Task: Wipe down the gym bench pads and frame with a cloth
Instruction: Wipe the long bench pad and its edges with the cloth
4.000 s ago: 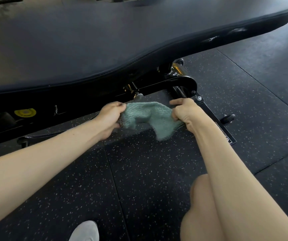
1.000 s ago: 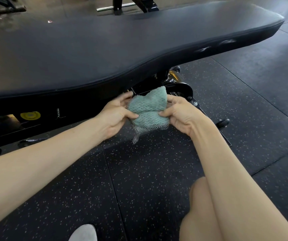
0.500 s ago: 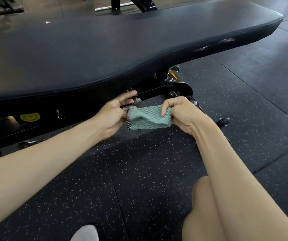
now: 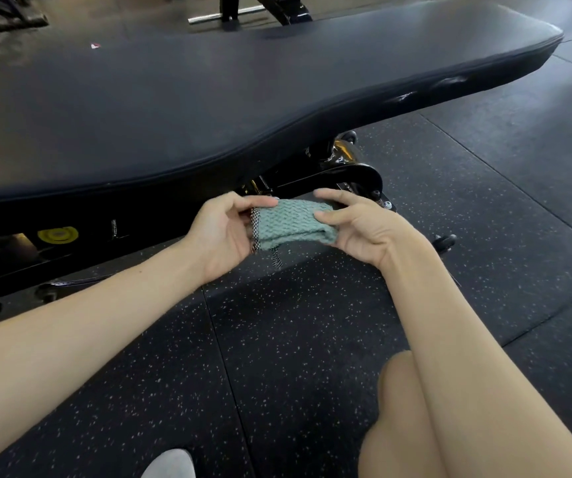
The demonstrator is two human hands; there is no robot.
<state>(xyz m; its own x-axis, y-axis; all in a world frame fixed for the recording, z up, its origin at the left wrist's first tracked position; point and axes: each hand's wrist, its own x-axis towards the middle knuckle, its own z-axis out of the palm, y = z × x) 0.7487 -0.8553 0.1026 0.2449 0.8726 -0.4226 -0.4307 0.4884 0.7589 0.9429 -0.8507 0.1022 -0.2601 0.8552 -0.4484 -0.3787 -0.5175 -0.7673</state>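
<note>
A folded teal cloth (image 4: pixel 288 224) with a black-and-white mesh backing is held in the air between my two hands, just in front of the bench frame. My left hand (image 4: pixel 222 232) pinches its left end between thumb and fingers. My right hand (image 4: pixel 360 229) holds its right end, thumb over the front and fingers behind. The long black bench pad (image 4: pixel 208 94) fills the upper half of the view. Beneath it runs the black bench frame (image 4: pixel 346 172) with a curved foot and a brass-coloured fitting.
Black speckled rubber floor tiles (image 4: pixel 295 339) lie under my arms. A yellow round label (image 4: pixel 57 234) sits on the frame at left. A small black wheel (image 4: pixel 445 241) is right of my right hand. My knee (image 4: pixel 398 408) and a grey shoe (image 4: pixel 169 464) are at the bottom.
Over the last seconds the cloth went from spread out to folded into a compact strip. Both hands turned slightly and re-gripped its ends; they stay in front of the frame.
</note>
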